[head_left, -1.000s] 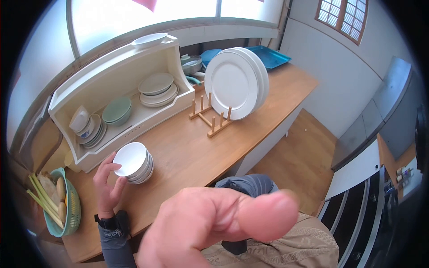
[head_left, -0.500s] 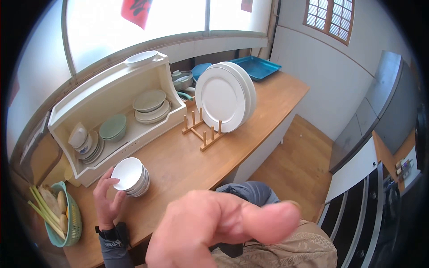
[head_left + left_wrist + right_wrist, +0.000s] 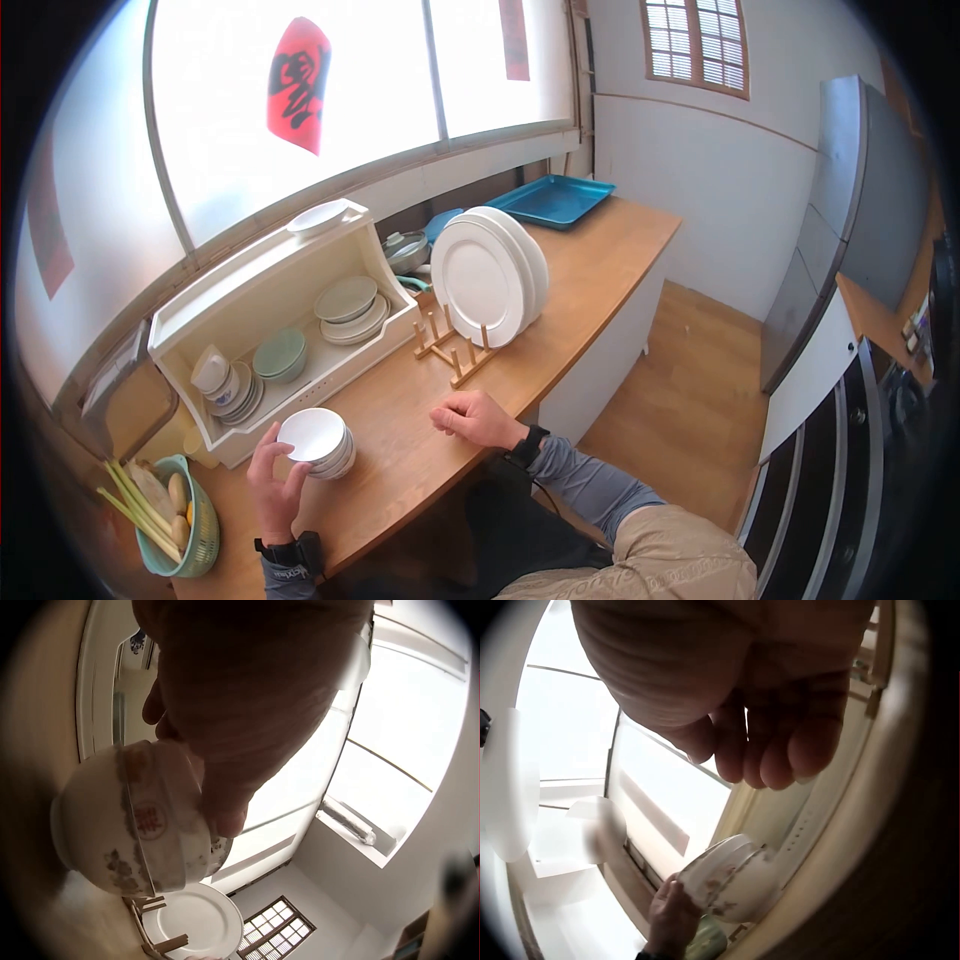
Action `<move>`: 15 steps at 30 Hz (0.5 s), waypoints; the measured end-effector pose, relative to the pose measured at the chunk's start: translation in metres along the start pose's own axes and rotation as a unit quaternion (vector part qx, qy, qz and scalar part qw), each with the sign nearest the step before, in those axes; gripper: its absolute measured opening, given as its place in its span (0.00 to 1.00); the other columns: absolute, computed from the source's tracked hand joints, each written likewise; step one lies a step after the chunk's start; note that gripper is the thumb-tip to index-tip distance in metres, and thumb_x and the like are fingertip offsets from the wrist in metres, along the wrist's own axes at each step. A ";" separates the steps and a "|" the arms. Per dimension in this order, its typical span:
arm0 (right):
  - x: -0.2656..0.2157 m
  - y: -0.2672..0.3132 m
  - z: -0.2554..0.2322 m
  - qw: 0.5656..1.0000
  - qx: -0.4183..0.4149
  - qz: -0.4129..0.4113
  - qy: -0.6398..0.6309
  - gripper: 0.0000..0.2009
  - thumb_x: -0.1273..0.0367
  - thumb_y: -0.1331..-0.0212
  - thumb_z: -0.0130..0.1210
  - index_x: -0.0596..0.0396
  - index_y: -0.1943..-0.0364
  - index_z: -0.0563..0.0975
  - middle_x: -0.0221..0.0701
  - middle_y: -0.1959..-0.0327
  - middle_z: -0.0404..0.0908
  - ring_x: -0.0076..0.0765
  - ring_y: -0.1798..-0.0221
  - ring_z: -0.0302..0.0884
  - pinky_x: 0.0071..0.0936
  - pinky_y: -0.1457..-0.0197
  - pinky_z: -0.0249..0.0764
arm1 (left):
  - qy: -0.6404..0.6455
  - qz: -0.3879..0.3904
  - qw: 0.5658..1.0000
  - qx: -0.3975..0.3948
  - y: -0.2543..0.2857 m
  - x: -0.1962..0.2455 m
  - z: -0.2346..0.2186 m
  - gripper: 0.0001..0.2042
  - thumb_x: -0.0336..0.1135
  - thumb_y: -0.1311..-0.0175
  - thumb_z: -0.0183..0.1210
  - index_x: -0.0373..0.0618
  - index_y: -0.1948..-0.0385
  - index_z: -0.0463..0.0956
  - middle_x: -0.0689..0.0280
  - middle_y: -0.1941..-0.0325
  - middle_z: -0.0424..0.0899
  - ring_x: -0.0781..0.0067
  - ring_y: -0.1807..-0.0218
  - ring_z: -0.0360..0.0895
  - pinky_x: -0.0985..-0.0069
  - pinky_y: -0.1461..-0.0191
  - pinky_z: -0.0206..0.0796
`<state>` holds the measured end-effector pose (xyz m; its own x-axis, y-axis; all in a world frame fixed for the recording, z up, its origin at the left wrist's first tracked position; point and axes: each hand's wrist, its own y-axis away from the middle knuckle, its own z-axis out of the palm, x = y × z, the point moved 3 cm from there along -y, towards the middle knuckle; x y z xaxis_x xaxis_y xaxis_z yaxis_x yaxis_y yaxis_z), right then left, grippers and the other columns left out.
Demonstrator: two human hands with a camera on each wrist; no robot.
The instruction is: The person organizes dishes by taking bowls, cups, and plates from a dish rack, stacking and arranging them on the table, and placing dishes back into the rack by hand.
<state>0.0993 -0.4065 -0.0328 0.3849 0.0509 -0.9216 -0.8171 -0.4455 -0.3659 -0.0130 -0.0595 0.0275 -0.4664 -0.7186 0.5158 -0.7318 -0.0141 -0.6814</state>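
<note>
A short stack of white bowls (image 3: 318,436) stands upright on the wooden counter near its front left. My left hand (image 3: 277,485) grips the stack's left side, with fingers at the top bowl's rim and the thumb lower on the near side. The left wrist view shows the outer walls of the nested bowls (image 3: 101,817) with a red mark and a dark floral print. Over the front edge of the counter my right hand (image 3: 478,420) hangs with loosely curled fingers, holding nothing. The wooden plate rack (image 3: 465,372) with large white plates (image 3: 478,285) lies beyond it.
Behind the bowls, a cream shelf unit (image 3: 310,385) holds green bowls (image 3: 280,355), stacked plates and cups. A green basket (image 3: 205,530) of vegetables sits at the left end. Toward the far end are a lidded pot (image 3: 405,255) and a blue tray (image 3: 555,203).
My right hand has moved away from close before the head camera, out over the counter's front edge. The head view has tilted up. My left hand stays at the bowl stack.
</note>
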 end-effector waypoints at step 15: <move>0.018 0.008 -0.022 0.999 0.011 0.011 -0.036 0.16 0.60 0.29 0.59 0.58 0.69 0.81 0.23 0.73 0.81 0.16 0.69 0.75 0.21 0.64 0.73 | 0.131 -0.201 0.970 -0.040 0.019 -0.035 0.008 0.12 0.28 0.38 0.65 0.37 0.56 0.76 0.46 0.38 0.81 0.62 0.38 0.79 0.68 0.35 0.68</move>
<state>0.1091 -0.4288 -0.0495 0.3349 0.1059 -0.9363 -0.8350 -0.4271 -0.3470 -0.0072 -0.0403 -0.0075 -0.2381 -0.4656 0.8523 -0.9119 -0.1949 -0.3612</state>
